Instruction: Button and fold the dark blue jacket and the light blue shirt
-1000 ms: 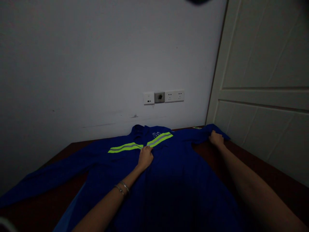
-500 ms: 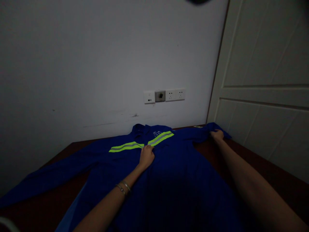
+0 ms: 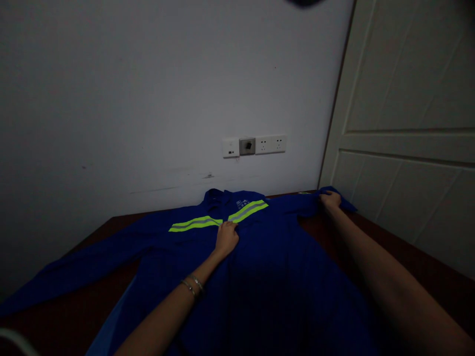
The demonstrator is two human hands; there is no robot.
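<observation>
A dark blue work jacket [image 3: 267,247] with bright yellow-green and grey reflective strips lies spread out, collar toward the wall and sleeves stretched to both sides. My left hand [image 3: 227,238] is closed on the jacket's front, at the middle just below the strips; the fingertips are partly hidden. At the far right, my right hand [image 3: 330,200] grips the jacket's sleeve [image 3: 308,203] near its cuff end. White lettering shows on the chest above the right-hand strip.
Beneath the jacket is a dark reddish-brown tabletop [image 3: 107,291], meeting a pale wall [image 3: 148,99] with a row of sockets [image 3: 270,144]. A white panelled door [image 3: 408,99] stands along the right side. A pale curved object [image 3: 17,338] shows at the lower left.
My right hand has shifted slightly left and up at the sleeve end. My left hand keeps its place on the jacket front; the view has moved a little.
</observation>
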